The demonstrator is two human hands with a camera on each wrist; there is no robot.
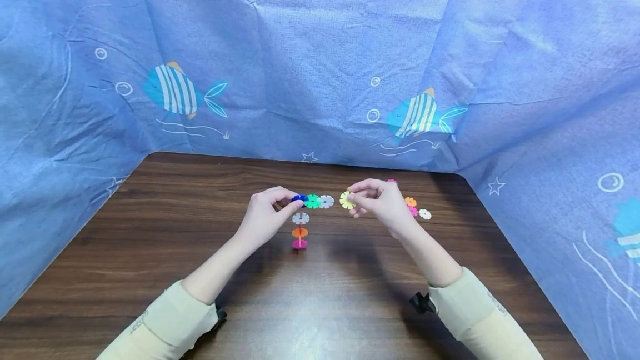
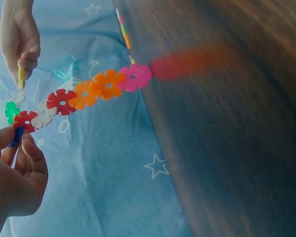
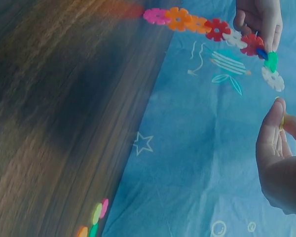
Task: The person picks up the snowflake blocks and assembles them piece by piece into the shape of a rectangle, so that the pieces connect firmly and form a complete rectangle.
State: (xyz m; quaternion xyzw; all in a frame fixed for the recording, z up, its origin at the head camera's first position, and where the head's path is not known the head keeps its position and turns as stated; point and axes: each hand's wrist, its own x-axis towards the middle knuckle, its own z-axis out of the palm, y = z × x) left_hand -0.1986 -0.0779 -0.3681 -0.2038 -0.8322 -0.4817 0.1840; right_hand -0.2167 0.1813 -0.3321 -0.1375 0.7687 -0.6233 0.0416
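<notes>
My left hand (image 1: 267, 213) pinches a blue snowflake disc (image 1: 299, 198) at the top corner of a chain of slotted plastic discs. Below it the chain drops through red, white, red and orange discs (image 2: 109, 91) to a pink disc (image 2: 140, 81) at the tabletop. From the blue disc a green disc (image 1: 312, 201) and a white disc (image 1: 326, 201) reach out sideways to the right. My right hand (image 1: 385, 204) pinches a yellow disc (image 1: 345, 200) between thumb and fingers, a small gap away from that white disc.
On the brown wooden table (image 1: 175, 226), loose discs lie beyond my right hand, among them an orange disc (image 1: 410, 201) and a white-cream disc (image 1: 425, 214). A blue fish-print curtain (image 1: 310, 71) surrounds the table's back and sides.
</notes>
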